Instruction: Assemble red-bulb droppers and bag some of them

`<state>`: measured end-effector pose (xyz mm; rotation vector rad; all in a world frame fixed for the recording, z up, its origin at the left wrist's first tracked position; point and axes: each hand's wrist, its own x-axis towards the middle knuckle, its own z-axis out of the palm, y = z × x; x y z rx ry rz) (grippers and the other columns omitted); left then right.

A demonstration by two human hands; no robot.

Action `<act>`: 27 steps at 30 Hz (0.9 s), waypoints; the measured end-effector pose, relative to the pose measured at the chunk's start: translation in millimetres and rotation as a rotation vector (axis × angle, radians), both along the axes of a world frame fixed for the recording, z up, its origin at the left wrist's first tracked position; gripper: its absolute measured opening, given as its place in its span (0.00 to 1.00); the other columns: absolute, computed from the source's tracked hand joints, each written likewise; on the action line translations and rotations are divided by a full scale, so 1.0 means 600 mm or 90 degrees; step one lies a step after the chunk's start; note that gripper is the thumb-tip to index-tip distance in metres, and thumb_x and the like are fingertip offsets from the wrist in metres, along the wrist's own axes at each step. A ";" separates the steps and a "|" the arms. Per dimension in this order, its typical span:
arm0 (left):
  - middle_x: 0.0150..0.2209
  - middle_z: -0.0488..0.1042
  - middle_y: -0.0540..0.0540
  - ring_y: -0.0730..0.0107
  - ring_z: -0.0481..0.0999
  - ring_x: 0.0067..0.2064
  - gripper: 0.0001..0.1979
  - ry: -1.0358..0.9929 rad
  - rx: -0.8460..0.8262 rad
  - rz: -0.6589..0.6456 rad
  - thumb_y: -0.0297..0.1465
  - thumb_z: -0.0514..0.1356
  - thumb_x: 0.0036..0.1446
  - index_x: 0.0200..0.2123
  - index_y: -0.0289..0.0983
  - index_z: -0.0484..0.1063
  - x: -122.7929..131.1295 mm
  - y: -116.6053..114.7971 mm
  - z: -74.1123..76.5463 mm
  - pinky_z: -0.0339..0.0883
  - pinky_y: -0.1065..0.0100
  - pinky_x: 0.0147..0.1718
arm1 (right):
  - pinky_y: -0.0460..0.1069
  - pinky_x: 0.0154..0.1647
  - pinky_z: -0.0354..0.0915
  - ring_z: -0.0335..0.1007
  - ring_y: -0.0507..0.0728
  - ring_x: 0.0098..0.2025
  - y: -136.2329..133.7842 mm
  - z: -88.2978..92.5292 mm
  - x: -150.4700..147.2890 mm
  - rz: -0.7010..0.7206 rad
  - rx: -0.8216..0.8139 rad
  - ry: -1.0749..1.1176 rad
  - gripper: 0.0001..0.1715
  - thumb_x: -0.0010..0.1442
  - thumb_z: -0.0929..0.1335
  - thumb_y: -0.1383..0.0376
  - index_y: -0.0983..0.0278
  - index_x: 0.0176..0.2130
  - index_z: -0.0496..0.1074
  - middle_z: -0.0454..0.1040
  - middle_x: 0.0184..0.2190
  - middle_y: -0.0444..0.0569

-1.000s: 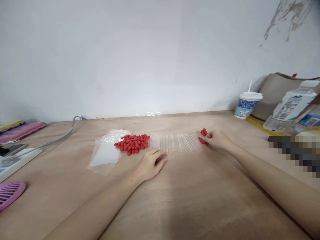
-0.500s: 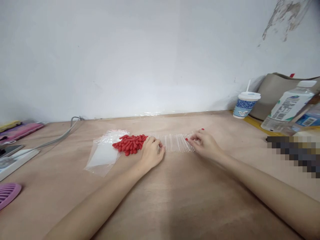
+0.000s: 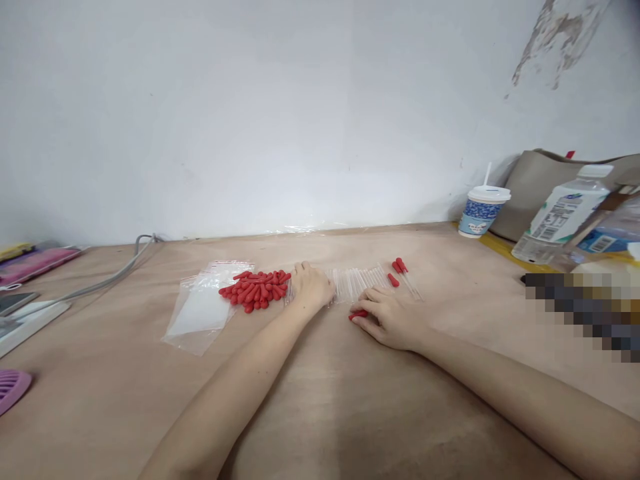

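Observation:
My left hand [image 3: 314, 285] lies palm down across the row of clear glass tubes [image 3: 357, 283], thumb apart from the fingers; whatever is under the palm is hidden. Just left of it is a pile of red rubber dropper bulbs [image 3: 257, 290]. My right hand [image 3: 387, 320] is at the near right end of the row, its thumb and fingertips closed on a red rubber bulb [image 3: 357, 315] low over the table. Behind that hand lie a single red bulb [image 3: 393, 280] and a couple of clear tubes with red bulbs on their ends [image 3: 401, 266].
Clear zip bags [image 3: 200, 310] lie left of the pile. At the back right stand a paper cup with a straw [image 3: 481, 212], a tilted plastic bottle [image 3: 560, 217] and a grey bag [image 3: 523, 180]. A grey cable [image 3: 113, 277] and a purple slotted object [image 3: 13, 389] are at left.
My right hand has moved toward me and left, uncovering the red bulbs at the right. My left hand has shifted slightly right along the tubes. The whole view has turned a little.

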<state>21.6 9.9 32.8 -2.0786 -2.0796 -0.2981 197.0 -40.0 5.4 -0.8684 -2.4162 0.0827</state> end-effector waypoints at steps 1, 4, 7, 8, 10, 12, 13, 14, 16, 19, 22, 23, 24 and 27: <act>0.41 0.68 0.29 0.45 0.64 0.46 0.18 -0.002 -0.001 -0.001 0.35 0.53 0.52 0.35 0.26 0.74 0.002 0.000 0.002 0.58 0.55 0.42 | 0.50 0.37 0.61 0.63 0.54 0.36 0.001 -0.002 0.000 0.003 0.000 -0.004 0.08 0.59 0.63 0.66 0.64 0.36 0.72 0.69 0.32 0.49; 0.40 0.68 0.28 0.44 0.64 0.46 0.16 -0.013 -0.001 -0.012 0.33 0.52 0.53 0.33 0.25 0.73 0.006 -0.004 0.008 0.59 0.55 0.40 | 0.50 0.37 0.62 0.63 0.54 0.36 0.001 -0.005 -0.001 0.010 -0.002 0.006 0.09 0.60 0.62 0.67 0.64 0.35 0.72 0.68 0.31 0.49; 0.40 0.67 0.30 0.47 0.64 0.46 0.15 -0.029 0.022 -0.041 0.32 0.49 0.56 0.33 0.27 0.72 0.001 -0.019 0.017 0.59 0.57 0.41 | 0.50 0.37 0.62 0.64 0.54 0.36 0.001 -0.008 -0.001 0.002 0.005 0.049 0.08 0.60 0.62 0.67 0.65 0.34 0.70 0.69 0.33 0.50; 0.40 0.67 0.32 0.49 0.64 0.46 0.15 -0.044 0.045 -0.067 0.31 0.48 0.58 0.33 0.28 0.70 -0.004 -0.026 0.019 0.59 0.58 0.41 | 0.50 0.37 0.62 0.64 0.54 0.36 0.001 -0.008 -0.001 -0.005 0.010 0.070 0.08 0.60 0.62 0.67 0.65 0.34 0.69 0.69 0.33 0.50; 0.39 0.67 0.35 0.55 0.65 0.43 0.13 -0.102 0.106 -0.160 0.31 0.46 0.60 0.34 0.31 0.67 -0.019 -0.043 0.022 0.61 0.60 0.40 | 0.50 0.36 0.62 0.65 0.54 0.34 0.001 -0.008 -0.002 -0.022 0.012 0.117 0.07 0.60 0.61 0.68 0.65 0.34 0.68 0.70 0.32 0.49; 0.36 0.67 0.40 0.62 0.67 0.36 0.10 -0.177 0.110 -0.279 0.31 0.45 0.61 0.36 0.33 0.62 -0.041 -0.062 0.020 0.62 0.63 0.34 | 0.49 0.33 0.63 0.66 0.54 0.33 0.000 -0.009 -0.004 -0.039 -0.009 0.162 0.06 0.60 0.61 0.68 0.65 0.35 0.67 0.71 0.30 0.49; 0.34 0.67 0.43 0.65 0.67 0.32 0.09 -0.207 0.088 -0.326 0.31 0.44 0.62 0.36 0.34 0.60 -0.054 -0.070 0.017 0.62 0.65 0.31 | 0.48 0.32 0.63 0.67 0.53 0.31 -0.001 -0.008 -0.006 -0.047 -0.021 0.180 0.06 0.60 0.61 0.67 0.65 0.35 0.67 0.71 0.29 0.48; 0.32 0.66 0.46 0.67 0.66 0.29 0.08 -0.226 0.057 -0.366 0.31 0.43 0.62 0.36 0.36 0.59 -0.066 -0.078 0.012 0.61 0.66 0.29 | 0.48 0.31 0.64 0.67 0.53 0.31 -0.002 -0.008 -0.007 -0.057 -0.031 0.194 0.06 0.60 0.61 0.67 0.65 0.36 0.67 0.72 0.29 0.48; 0.30 0.66 0.48 0.69 0.66 0.28 0.06 -0.253 0.012 -0.417 0.30 0.43 0.62 0.35 0.37 0.57 -0.088 -0.090 -0.002 0.61 0.68 0.28 | 0.48 0.31 0.65 0.68 0.53 0.31 -0.004 -0.007 -0.011 -0.065 -0.039 0.208 0.08 0.60 0.62 0.66 0.65 0.39 0.68 0.73 0.31 0.49; 0.32 0.66 0.48 0.69 0.67 0.32 0.06 -0.281 0.016 -0.449 0.28 0.43 0.62 0.35 0.37 0.58 -0.107 -0.098 -0.027 0.62 0.68 0.31 | 0.48 0.34 0.66 0.69 0.53 0.33 -0.007 -0.005 -0.016 -0.044 -0.044 0.198 0.09 0.61 0.62 0.65 0.63 0.41 0.69 0.73 0.33 0.49; 0.34 0.67 0.46 0.68 0.68 0.35 0.06 -0.293 0.017 -0.471 0.27 0.44 0.62 0.37 0.37 0.59 -0.109 -0.099 -0.042 0.63 0.67 0.35 | 0.48 0.33 0.66 0.68 0.52 0.32 -0.008 -0.005 -0.021 -0.026 -0.059 0.190 0.10 0.61 0.61 0.65 0.62 0.38 0.71 0.73 0.33 0.48; 0.34 0.68 0.46 0.68 0.68 0.35 0.06 -0.296 0.013 -0.477 0.27 0.45 0.62 0.38 0.37 0.59 -0.107 -0.099 -0.044 0.63 0.67 0.35 | 0.48 0.33 0.66 0.68 0.52 0.32 -0.008 -0.006 -0.022 -0.021 -0.066 0.192 0.10 0.61 0.61 0.64 0.62 0.38 0.71 0.72 0.33 0.48; 0.35 0.68 0.46 0.68 0.68 0.36 0.06 -0.299 0.010 -0.481 0.28 0.45 0.62 0.38 0.37 0.60 -0.106 -0.098 -0.044 0.63 0.66 0.36 | 0.48 0.33 0.66 0.68 0.52 0.33 -0.008 -0.007 -0.023 -0.014 -0.073 0.196 0.10 0.61 0.61 0.64 0.62 0.39 0.71 0.72 0.33 0.49; 0.35 0.69 0.46 0.68 0.69 0.37 0.06 -0.305 0.007 -0.491 0.28 0.46 0.62 0.38 0.37 0.61 -0.102 -0.100 -0.041 0.64 0.66 0.36 | 0.47 0.33 0.65 0.68 0.52 0.33 -0.009 -0.009 -0.026 0.010 -0.089 0.204 0.10 0.61 0.61 0.64 0.63 0.39 0.71 0.72 0.34 0.48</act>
